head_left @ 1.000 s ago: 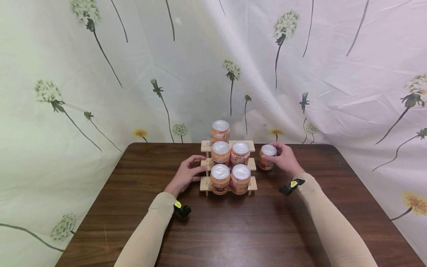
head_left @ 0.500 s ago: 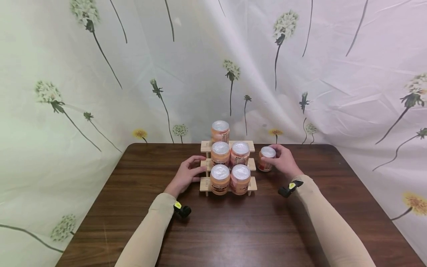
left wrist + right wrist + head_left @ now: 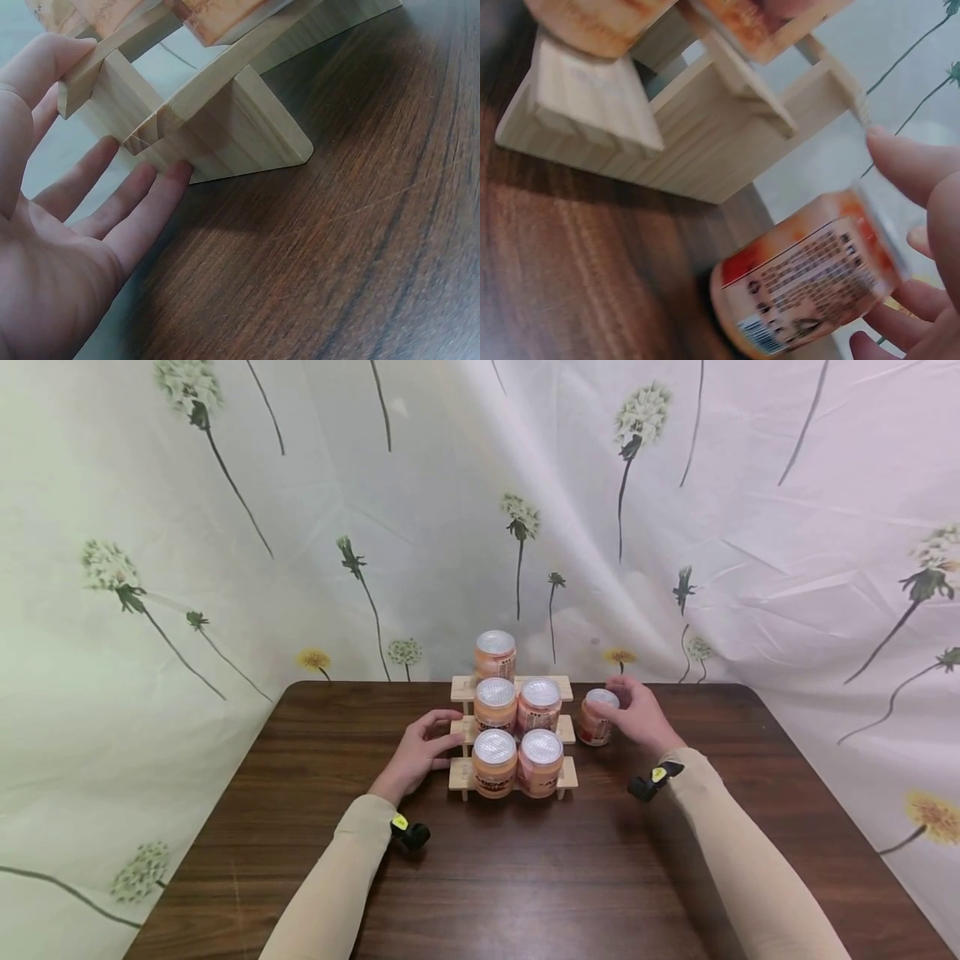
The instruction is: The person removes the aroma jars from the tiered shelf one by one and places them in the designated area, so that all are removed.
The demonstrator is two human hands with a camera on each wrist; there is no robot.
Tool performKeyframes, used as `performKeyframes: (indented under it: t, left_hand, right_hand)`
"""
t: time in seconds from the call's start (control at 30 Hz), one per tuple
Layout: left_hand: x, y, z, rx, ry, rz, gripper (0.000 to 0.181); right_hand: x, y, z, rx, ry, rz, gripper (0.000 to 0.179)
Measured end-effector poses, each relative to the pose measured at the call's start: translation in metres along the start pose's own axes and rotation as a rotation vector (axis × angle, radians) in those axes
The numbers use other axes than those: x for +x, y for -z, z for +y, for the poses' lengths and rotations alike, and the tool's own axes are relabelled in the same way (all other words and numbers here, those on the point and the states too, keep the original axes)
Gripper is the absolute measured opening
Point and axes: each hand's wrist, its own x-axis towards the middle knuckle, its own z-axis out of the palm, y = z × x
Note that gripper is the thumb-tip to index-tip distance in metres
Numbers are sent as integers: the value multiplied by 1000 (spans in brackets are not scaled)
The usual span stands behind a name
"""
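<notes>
A wooden three-step rack (image 3: 567, 774) stands on the table, bearing several orange-labelled cans with clear ridged lids: one can (image 3: 496, 658) on the top step, two on each lower step. My left hand (image 3: 417, 753) is at the rack's left side; in the left wrist view its thumb touches a step's end and its fairly straight fingertips meet the side panel (image 3: 247, 124). Right of the rack, a separate can (image 3: 802, 274) stands on the table. My right hand (image 3: 643, 720) is beside it, thumb (image 3: 911, 161) apart from the can, other fingers loosely behind it, partly hidden.
The dark wood table (image 3: 517, 877) runs back to a pale hanging cloth (image 3: 435, 527) printed with dandelions. The loose can stands a small gap away from the rack's right end.
The loose can has shifted slightly left, toward the rack, with my right hand. Since then the right fingers have loosened from it and the hand has drawn slightly right. My left hand keeps its place.
</notes>
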Motion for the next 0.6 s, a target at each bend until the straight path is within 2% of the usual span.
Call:
performKeyframes:
  t: [0.2,0.3,0.6]
  left_hand:
    - [1,0,0,-5,-2,-1,46]
    - [1,0,-1,-4,-3,0,46]
    - [1,-1,1,6,-2,0,46]
  right_hand:
    - [2,7,-26,-73,83,82,73]
    - [6,6,-40,-74,126,105,71]
    - [17,-11,-89,-14,216,39,67]
